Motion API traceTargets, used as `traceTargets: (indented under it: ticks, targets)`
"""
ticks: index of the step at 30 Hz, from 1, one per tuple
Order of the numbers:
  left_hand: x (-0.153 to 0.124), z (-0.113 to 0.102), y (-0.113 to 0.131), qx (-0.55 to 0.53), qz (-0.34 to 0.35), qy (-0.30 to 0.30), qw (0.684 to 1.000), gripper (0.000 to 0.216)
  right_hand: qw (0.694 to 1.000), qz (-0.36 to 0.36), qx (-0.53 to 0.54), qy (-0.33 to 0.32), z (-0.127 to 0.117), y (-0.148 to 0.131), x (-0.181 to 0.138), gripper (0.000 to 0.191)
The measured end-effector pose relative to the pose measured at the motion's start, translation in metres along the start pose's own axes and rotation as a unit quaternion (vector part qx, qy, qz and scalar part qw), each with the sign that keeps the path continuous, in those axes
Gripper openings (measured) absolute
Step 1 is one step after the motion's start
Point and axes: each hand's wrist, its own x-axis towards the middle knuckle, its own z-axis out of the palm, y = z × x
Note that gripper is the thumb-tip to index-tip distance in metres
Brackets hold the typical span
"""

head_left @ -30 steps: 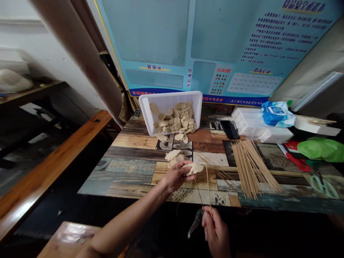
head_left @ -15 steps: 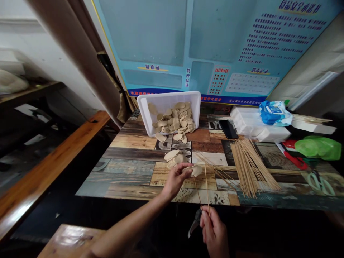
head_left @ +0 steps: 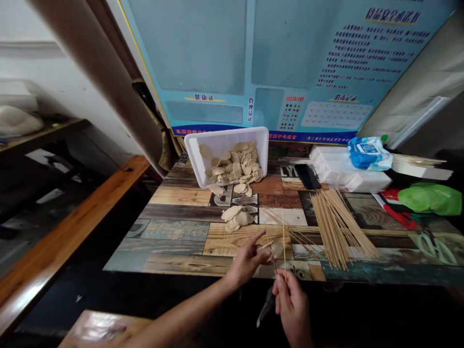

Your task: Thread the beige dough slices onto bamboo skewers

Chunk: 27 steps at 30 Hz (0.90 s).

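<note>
My right hand (head_left: pixel 293 302) is closed around the lower ends of two thin wooden skewers (head_left: pixel 284 237) above the table's front edge. On the left skewer is a thin pale slice (head_left: pixel 277 249), partly smeared by motion. My left hand (head_left: pixel 248 265) is at that slice, its edge between thumb and fingers, the index finger stretched out along the skewer. Just beyond lies a small pile of pale oval slices (head_left: pixel 237 217). Further back, a white plastic tub (head_left: pixel 192 154) rests tipped on its side, its open mouth toward me, with many more slices in it and some spilled in front.
A large bundle of skewers (head_left: pixel 335 229) lies to the right, with a few loose ones (head_left: pixel 300 237) beside it. Behind are a black phone (head_left: pixel 307 176), white packs (head_left: pixel 331 166) and a blue wipes packet (head_left: pixel 369 153). Scissors (head_left: pixel 437 249) and a green bag (head_left: pixel 431 198) sit far right.
My left hand has moved down and right, toward my right hand, and the slice has slid lower along the skewer. The skewer's tip now shows above it. My right hand keeps its hold.
</note>
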Motion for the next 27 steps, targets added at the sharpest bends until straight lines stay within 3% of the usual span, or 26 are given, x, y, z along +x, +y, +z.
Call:
traceTargets:
  ticks: [3, 6, 8, 11, 16, 21, 24, 27]
  targets:
    - [0.012, -0.032, 0.018, 0.178, 0.093, 0.071, 0.977, 0.034, 1.0, -0.008, -0.006, -0.002, -0.003, 0.001, 0.004, 0.044]
    - [0.033, -0.08, 0.036, 0.349, 0.195, 0.184, 0.898, 0.021, 1.0, -0.013, -0.01, -0.006, -0.005, 0.0, 0.003, 0.044]
    - [0.046, -0.108, 0.039, 0.423, 0.196, 0.203, 0.861, 0.019, 1.0, -0.018, -0.009, -0.007, -0.004, 0.001, 0.001, 0.044]
    - [0.06, -0.135, 0.033, 0.479, 0.149, 0.19, 0.844, 0.027, 1.0, -0.015, -0.003, -0.018, -0.004, 0.006, -0.001, 0.045]
    - [0.066, -0.142, 0.027, 0.481, 0.077, 0.192, 0.852, 0.037, 0.999, -0.002, 0.003, -0.04, -0.005, 0.015, 0.0, 0.043]
    - [0.062, -0.134, 0.036, 0.413, 0.111, 0.246, 0.87, 0.022, 0.999, -0.004, 0.001, -0.033, -0.006, 0.014, 0.001, 0.044]
    - [0.059, -0.125, 0.041, 0.292, 0.126, 0.242, 0.917, 0.025, 0.999, -0.007, -0.002, -0.042, -0.004, 0.012, 0.001, 0.044]
    - [0.054, -0.112, 0.049, 0.109, 0.101, 0.189, 0.971, 0.035, 0.998, -0.019, -0.009, -0.057, 0.0, 0.007, 0.0, 0.043]
